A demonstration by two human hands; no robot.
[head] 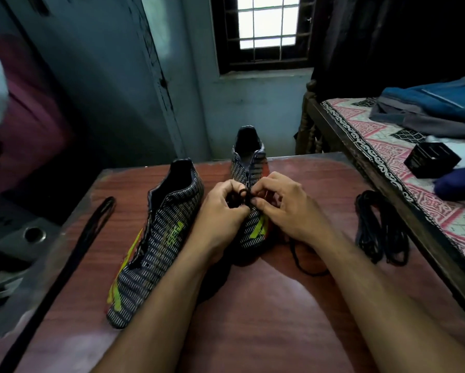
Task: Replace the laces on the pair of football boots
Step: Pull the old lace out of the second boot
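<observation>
Left hand (220,211) and right hand (285,208) both pinch a black lace (243,196) over the far boot (248,184) on the worktop (266,292); unlaced boot (156,238) left, spare laces (381,230) right.

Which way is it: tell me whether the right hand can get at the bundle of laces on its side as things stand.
Probably yes. The bundle of laces lies bare on the table, nothing over it, but the right hand must first let go of the lace.
</observation>
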